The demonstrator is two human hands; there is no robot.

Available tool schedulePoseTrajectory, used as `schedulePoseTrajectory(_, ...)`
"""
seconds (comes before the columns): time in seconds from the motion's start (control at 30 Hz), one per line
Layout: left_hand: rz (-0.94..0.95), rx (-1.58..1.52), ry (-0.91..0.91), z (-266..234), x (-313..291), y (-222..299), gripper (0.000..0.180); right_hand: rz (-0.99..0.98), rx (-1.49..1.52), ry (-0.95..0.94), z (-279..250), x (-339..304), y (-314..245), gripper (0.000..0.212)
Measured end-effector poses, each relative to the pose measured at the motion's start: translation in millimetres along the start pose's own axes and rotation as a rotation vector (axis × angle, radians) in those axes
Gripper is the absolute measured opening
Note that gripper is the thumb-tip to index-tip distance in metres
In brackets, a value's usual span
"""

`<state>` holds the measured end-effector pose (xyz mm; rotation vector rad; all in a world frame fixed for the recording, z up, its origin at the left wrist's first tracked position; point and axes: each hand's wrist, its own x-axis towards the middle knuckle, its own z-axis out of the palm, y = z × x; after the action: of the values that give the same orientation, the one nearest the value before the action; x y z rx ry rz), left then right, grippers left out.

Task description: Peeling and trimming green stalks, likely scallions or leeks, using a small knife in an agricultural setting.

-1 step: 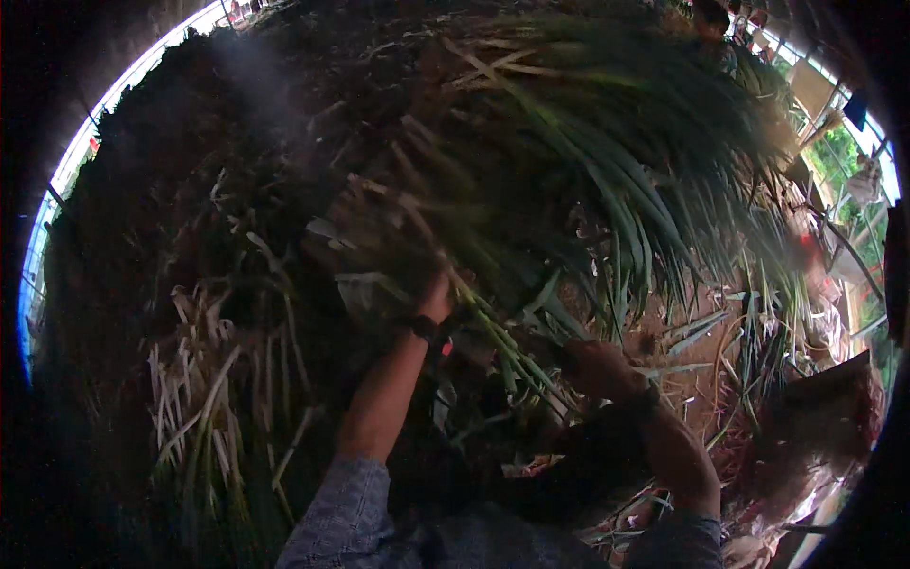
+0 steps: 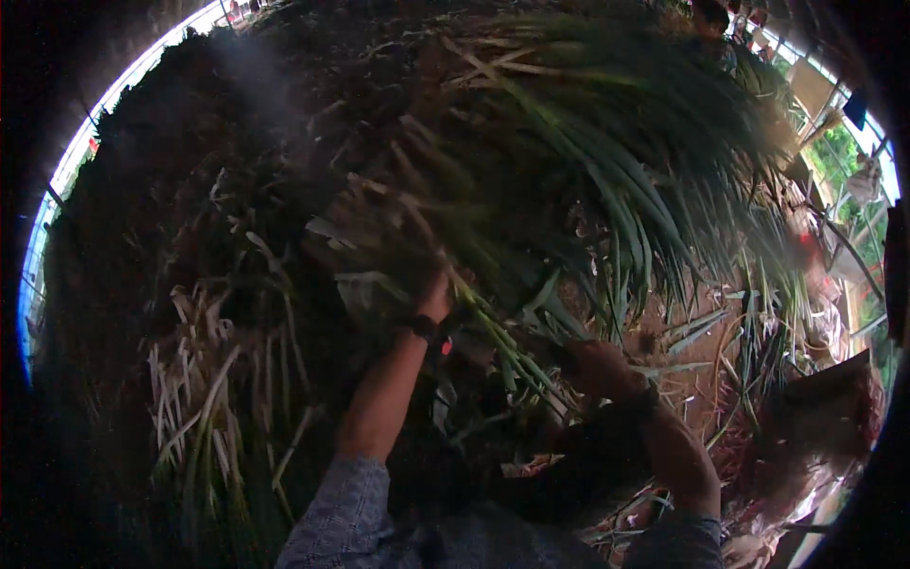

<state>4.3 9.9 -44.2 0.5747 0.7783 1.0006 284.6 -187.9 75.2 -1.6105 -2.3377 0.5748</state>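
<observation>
My left hand (image 2: pixel 438 296), with a dark band at its wrist, is closed around a green onion stalk (image 2: pixel 498 334). The stalk slants from the pale end at upper left down to the green leaves at lower right. To the right of those leaves is my right hand (image 2: pixel 602 370), its fingers curled and partly lost in shadow. What it grips, if anything, does not show. Past both hands, a large heap of long green onion leaves (image 2: pixel 616 180) fans out to the right.
At the left, a bunch of pale-ended stalks (image 2: pixel 204 408) stands among dark leaves. Leaf scraps litter the brown ground (image 2: pixel 687 379) right of my right hand. A dark box-like thing (image 2: pixel 820 408) sits at the far right. Part of a person (image 2: pixel 711 19) shows at the top right.
</observation>
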Motion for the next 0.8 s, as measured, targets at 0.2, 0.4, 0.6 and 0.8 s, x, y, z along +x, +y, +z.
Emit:
schedulePoseTrajectory(0.2,0.306,0.364,-0.260,-37.7,8.3,-11.3,0.042,0.108,-0.042,0.036,9.2,11.6,-3.1,0.026)
schedulePoseTrajectory(0.4,0.327,0.616,-0.227,-32.2,-1.6,-7.2,0.051,0.094,-0.030,0.027,14.2,16.5,7.7,0.023)
schedulePoseTrajectory(0.6,-0.074,0.207,0.002,-3.7,-9.6,12.5,0.078,0.117,-0.032,0.002,19.1,22.0,9.0,0.027)
schedulePoseTrajectory(0.8,0.079,0.602,-0.033,-16.9,-13.0,0.4,0.082,0.149,-0.095,-0.095,16.1,31.9,9.1,0.029)
